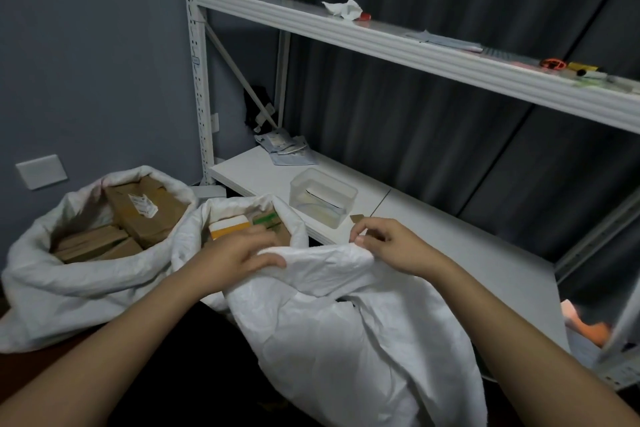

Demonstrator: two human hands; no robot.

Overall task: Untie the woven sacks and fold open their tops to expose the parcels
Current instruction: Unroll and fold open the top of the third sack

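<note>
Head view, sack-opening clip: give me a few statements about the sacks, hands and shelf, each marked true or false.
1. The left sack has its top rolled open, with brown cardboard parcels showing inside. True.
2. Both hands are on the left sack. False: the left hand and the right hand both hold the rim of the nearer sack.
3. A clear plastic container stands on the lower white shelf. True.
4. The nearer sack is tied shut. False: its mouth is open, and an orange and white box shows inside.
5. The upper shelf is bare. False: a crumpled white paper and small items lie on it.
</note>
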